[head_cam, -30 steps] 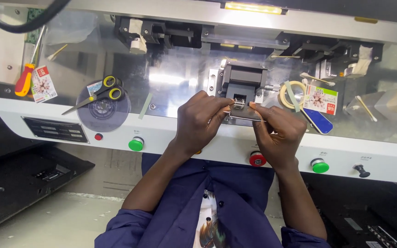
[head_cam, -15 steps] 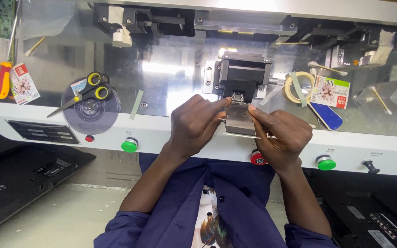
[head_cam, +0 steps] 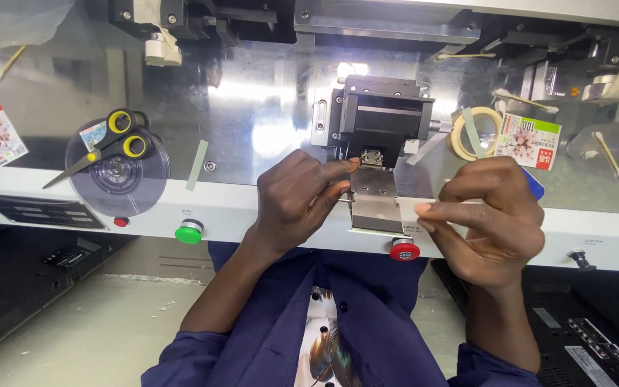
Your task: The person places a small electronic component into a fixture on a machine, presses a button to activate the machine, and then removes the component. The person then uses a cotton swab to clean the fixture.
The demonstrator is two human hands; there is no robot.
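- Far out from the left hand, yellow-handled scissors (head_cam: 112, 142) lie on a clear round reel (head_cam: 117, 174) on the shiny metal surface (head_cam: 252, 107); a green button (head_cam: 189, 231) sits on the white front edge, nearer that hand.
- The left hand (head_cam: 299, 204) has stayed at the black fixture (head_cam: 385, 118), fingers curled, forefinger and thumb tips pressed to the small metal clip (head_cam: 372, 158) at its lower edge; whether it pinches anything there I cannot tell.
- Between the hands, a grey metal plate (head_cam: 375, 204) hangs below the fixture, with a red button (head_cam: 404, 250) under it.
- The right hand (head_cam: 492, 218) has drawn back from the fixture since a second ago and is now held apart from it, fingers loosely bent, seemingly empty; the fixture work now looks one-handed.
- Beyond the right hand lie a roll of tape (head_cam: 474, 132) and a small printed packet (head_cam: 528, 140).
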